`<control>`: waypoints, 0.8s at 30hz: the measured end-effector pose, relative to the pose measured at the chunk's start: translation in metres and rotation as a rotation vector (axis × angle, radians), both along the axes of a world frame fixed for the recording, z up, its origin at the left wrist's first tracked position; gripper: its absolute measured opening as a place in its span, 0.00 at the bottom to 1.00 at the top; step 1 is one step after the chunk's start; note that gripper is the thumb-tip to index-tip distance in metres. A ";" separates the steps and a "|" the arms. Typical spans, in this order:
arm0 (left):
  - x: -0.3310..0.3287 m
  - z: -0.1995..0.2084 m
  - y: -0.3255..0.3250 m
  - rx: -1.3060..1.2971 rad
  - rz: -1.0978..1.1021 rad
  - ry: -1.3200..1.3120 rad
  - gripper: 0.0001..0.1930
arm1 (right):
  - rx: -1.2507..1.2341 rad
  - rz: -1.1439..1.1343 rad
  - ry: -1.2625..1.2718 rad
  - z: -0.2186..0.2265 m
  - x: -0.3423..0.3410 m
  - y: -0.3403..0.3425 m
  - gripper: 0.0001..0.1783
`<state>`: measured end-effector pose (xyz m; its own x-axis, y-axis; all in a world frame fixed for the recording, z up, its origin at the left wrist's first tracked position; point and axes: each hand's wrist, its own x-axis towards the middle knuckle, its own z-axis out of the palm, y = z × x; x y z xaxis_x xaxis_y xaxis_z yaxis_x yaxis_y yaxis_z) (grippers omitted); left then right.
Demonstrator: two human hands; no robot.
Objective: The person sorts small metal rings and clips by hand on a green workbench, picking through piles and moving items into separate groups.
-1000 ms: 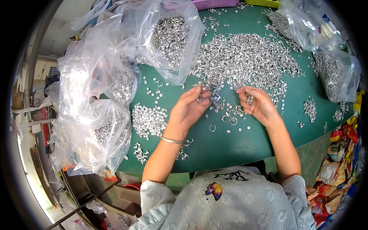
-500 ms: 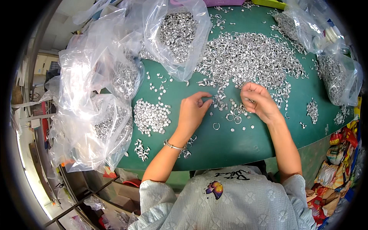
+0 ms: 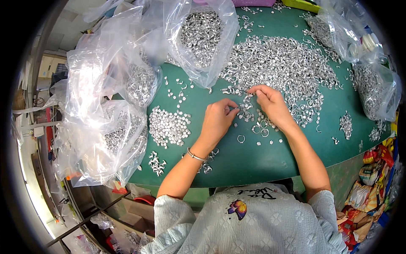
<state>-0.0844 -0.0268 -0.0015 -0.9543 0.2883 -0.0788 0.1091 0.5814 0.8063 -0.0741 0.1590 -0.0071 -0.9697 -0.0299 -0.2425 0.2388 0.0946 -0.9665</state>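
My left hand [image 3: 218,120], with a bracelet at its wrist, is closed in a pinch over the green table. Whatever lies between its thumb and forefinger is too small to make out. To its right, my right hand [image 3: 272,106] reaches to the near edge of a big heap of silver metal pieces [image 3: 283,63]. Its forefinger is stretched out, the thumb slightly apart, just above a few loose pieces [image 3: 246,108]. Below the hands lie several silver rings [image 3: 261,128] and a single ring [image 3: 241,139]. Left of my left hand is a pile of small flower-shaped pieces [image 3: 169,127].
Clear plastic bags of metal pieces stand at the left [image 3: 101,127], back [image 3: 201,42] and right [image 3: 370,91]. Small clusters lie at the front left [image 3: 157,164] and right [image 3: 346,125]. A purple container [image 3: 253,2] and a yellow-green one [image 3: 302,5] sit at the far edge.
My right hand has moved left and slightly away, toward the near edge of the heap, and its curled fingers have stretched out. My left hand stays pinched, nearly in place.
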 end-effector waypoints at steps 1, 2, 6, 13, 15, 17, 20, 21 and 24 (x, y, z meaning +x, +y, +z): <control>0.000 -0.003 -0.004 0.045 0.014 -0.038 0.06 | -0.017 0.012 -0.021 0.000 0.000 0.004 0.11; 0.000 -0.005 -0.007 0.090 0.027 -0.075 0.06 | 0.074 0.047 0.043 0.002 0.000 0.005 0.11; -0.006 0.002 -0.009 0.620 0.153 -0.610 0.06 | 0.345 0.094 0.307 -0.007 0.000 0.006 0.11; -0.010 0.001 -0.008 1.210 0.233 -0.938 0.12 | -0.313 -0.024 -0.179 0.016 0.017 0.019 0.15; -0.010 0.004 -0.007 1.223 0.254 -0.950 0.12 | -0.547 -0.026 -0.301 0.017 0.024 0.024 0.14; -0.011 0.002 -0.008 1.266 0.272 -0.950 0.13 | -0.578 -0.071 -0.328 0.023 0.030 0.023 0.14; -0.012 -0.005 -0.013 1.302 0.180 -0.870 0.14 | -0.683 -0.075 -0.330 0.021 0.033 0.028 0.14; -0.011 -0.004 -0.012 1.309 0.238 -0.893 0.14 | -0.727 -0.065 -0.324 0.019 0.034 0.030 0.14; -0.011 0.025 0.007 1.311 0.400 -0.969 0.14 | -0.710 -0.120 -0.334 0.021 0.034 0.028 0.14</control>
